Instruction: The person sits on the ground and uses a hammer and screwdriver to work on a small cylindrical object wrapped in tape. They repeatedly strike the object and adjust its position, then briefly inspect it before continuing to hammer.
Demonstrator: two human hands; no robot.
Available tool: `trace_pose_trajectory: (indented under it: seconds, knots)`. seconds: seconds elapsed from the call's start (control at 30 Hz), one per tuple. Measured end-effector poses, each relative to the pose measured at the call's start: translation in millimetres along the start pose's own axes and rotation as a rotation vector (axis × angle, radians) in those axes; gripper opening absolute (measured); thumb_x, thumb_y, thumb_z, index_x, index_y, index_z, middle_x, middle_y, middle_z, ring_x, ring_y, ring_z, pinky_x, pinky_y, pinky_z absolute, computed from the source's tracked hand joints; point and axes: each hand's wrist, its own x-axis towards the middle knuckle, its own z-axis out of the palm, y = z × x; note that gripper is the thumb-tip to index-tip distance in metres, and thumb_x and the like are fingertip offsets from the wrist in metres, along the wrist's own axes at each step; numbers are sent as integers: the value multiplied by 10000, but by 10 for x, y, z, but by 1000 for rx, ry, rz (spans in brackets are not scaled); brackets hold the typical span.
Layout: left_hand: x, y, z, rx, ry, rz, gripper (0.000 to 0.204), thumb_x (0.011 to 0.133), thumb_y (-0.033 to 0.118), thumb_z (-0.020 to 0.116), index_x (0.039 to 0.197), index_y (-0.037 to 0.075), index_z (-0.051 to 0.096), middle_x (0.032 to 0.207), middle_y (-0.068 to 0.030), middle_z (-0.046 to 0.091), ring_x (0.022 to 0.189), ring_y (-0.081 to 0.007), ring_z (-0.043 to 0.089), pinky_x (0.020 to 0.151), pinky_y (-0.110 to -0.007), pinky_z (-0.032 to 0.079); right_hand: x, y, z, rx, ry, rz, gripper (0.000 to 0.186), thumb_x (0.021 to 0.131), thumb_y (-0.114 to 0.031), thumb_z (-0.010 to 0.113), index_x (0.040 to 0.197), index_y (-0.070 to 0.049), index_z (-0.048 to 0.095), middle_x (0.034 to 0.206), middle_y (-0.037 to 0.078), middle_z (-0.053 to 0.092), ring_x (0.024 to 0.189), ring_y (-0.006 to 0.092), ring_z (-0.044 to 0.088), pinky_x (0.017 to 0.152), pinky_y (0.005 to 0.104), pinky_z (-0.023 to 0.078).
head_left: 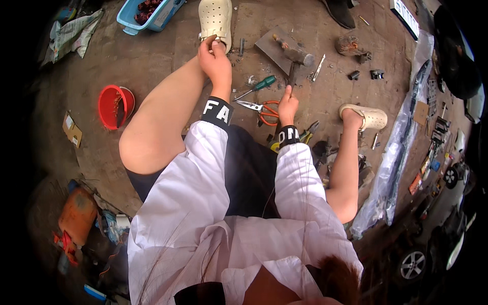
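My right hand point(287, 105) is wrapped round the handle of a hammer point(301, 57), whose heavy head is over a flat metal plate point(272, 47) on the ground. Bent fingers bring my left hand point(215, 62) to the heel strap of the cream clog point(215, 18) on my left foot; whatever the fingertips pinch is hidden. Between my hands lie a green-handled screwdriver point(263, 83) and orange-handled scissors point(265, 109). Yellow-handled pliers point(308, 133) rest beside my right wrist. A small metal cylinder point(241, 47) is right of the clog.
A red bucket point(108, 108) stands left of my bent knee. The blue basin point(133, 25) at the far left holds dark red pieces. Rusty metal parts point(348, 46) and small dark fittings point(377, 74) lie to the right. Long plastic-wrapped material point(391, 168) runs along the right side.
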Motion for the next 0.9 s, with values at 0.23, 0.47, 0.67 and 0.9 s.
trace_pose_trajectory:
  seconds: [0.23,0.47,0.67,0.9]
  knots:
    - [70,255,36,-65,-98,-66,184,900,59,528,1052,-12,602,985,-109,629,850,-172,593,753,-284,475,-71,140,58,-125,-32,101,696,934,-541,453,701,99,600,654,300,570,673,432,597,673,481,443]
    - [-97,-130,279,8,-254,-108,178,892,63,547,1051,8,605,915,-94,647,825,-174,612,758,-298,487,-98,154,-125,-37,-32,85,683,933,-522,479,663,100,570,603,279,539,594,410,548,621,480,423]
    - [5,-3,245,-19,-334,-145,174,909,80,532,1056,11,595,874,-84,652,821,-171,626,746,-297,494,-135,125,1,-11,-81,107,686,931,-536,478,694,99,583,623,276,558,625,399,564,642,467,435]
    - [61,594,272,-128,-540,-138,196,939,81,484,1104,27,574,837,-25,599,699,-74,524,613,-221,430,47,236,79,63,-114,181,753,913,-571,488,648,130,572,617,280,561,624,392,585,639,462,441]
